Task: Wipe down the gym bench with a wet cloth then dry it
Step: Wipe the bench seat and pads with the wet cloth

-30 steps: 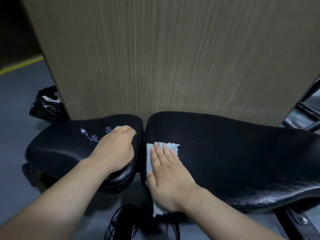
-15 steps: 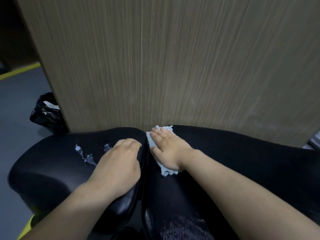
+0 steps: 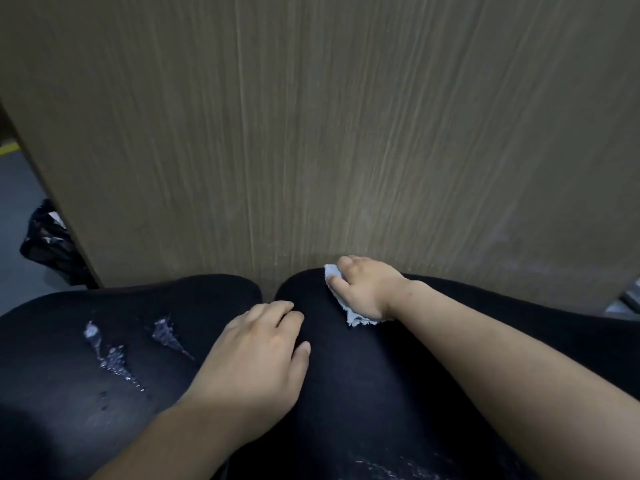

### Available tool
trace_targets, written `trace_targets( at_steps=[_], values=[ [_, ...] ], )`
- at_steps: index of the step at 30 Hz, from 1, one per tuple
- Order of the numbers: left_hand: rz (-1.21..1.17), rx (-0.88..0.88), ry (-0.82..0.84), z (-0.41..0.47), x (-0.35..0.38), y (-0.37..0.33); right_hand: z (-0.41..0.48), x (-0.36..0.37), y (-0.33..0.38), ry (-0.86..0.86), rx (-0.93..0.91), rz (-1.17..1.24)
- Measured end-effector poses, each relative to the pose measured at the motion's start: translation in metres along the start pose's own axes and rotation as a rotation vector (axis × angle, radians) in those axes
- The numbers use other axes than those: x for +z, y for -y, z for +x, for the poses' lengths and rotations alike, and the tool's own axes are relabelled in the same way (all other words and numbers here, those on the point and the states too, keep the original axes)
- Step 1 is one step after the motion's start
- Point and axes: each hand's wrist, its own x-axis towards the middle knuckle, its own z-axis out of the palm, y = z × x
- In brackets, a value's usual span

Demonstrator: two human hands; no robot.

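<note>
Right now the right hand (image 3: 367, 289) sits at the far edge of the gym bench's right pad (image 3: 363, 393), close against the wood-grain panel (image 3: 311, 133) behind it. Its grip is bent down over a pale blue cloth (image 3: 356, 318), fingers and thumb curled onto it, pressing it to the black vinyl; a frayed corner sticks out beside the wrist. The left hand (image 3: 256, 362) rests on the inner edge of the left pad (image 3: 69, 375), where the two pads meet. Its grip is curled, fingertips hooked into the gap, thumb lying toward the right pad. Glistening marks (image 3: 110, 358) streak the left pad (wet spots or scuffs, I cannot tell which). A black plastic bag (image 3: 48, 251) lies on the grey floor (image 3: 17, 202) by the panel's left edge.
</note>
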Motion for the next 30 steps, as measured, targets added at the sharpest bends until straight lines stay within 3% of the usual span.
trace_targets(
  at_steps=[7, 21, 30],
  values=[
    [0.049, 0.044, 0.128, 0.019, 0.017, -0.052, -0.028, 0.0, -0.055, -0.04, 0.038, -0.011],
    [-0.072, 0.116, 0.13, 0.064, 0.043, -0.198, -0.121, -0.01, -0.181, -0.052, 0.198, 0.015],
    [-0.018, 0.272, 0.208, 0.071, 0.07, -0.3, -0.214, -0.015, -0.277, -0.111, 0.178, -0.085]
  ],
)
